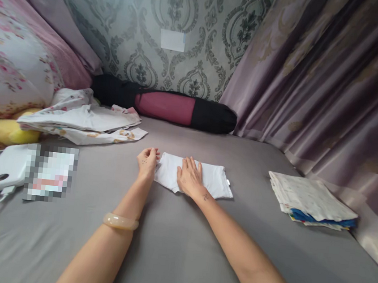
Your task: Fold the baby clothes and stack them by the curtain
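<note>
A white garment (213,180), folded into a flat rectangle, lies on the grey bed sheet (177,248) in front of me. A small white tag sticks out at its right end. My right hand (190,177) rests flat on the middle of the garment, fingers stretched out. At the garment's left edge is my left hand (148,163), its fingers curled closed. Whether a bit of the cloth edge is pinched in those fingers cannot be made out.
To the right lies a stack of folded clothes (311,197). Loose printed white clothes (90,120) are at the back left, near a yellow plush item (11,131). A white power bank (9,167) with cables sits left. A black-and-maroon bolster (165,106) lies along the wall.
</note>
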The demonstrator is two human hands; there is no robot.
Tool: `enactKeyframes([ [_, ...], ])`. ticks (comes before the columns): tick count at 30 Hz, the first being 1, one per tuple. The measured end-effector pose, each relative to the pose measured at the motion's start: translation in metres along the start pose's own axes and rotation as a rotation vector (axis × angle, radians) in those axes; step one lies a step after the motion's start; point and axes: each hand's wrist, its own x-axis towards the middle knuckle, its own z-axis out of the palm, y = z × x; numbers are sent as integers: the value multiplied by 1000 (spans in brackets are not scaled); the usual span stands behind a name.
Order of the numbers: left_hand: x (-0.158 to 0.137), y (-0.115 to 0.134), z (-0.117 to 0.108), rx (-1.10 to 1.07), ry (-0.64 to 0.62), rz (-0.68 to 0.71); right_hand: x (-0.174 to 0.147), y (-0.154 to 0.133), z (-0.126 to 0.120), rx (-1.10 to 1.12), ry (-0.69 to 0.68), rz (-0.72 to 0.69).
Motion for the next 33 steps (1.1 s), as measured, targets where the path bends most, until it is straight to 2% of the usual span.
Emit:
enactKeyframes([
  [8, 0, 2, -2, 29, -6, 17, 8, -28, 7, 32, 1, -55],
  [15, 2, 0, -2, -2, 4, 19, 11, -32, 13, 24, -53, -14],
  [24, 1, 2, -2, -24, 12, -3, 12, -35, 12, 10, -47, -13],
  [30, 1, 5, -3, -43, 15, -14, 20, -50, 14, 62, -19, -26],
  [33, 1, 6, -5, -56, 12, -13, 26, -59, 14, 76, -46, -48],
])
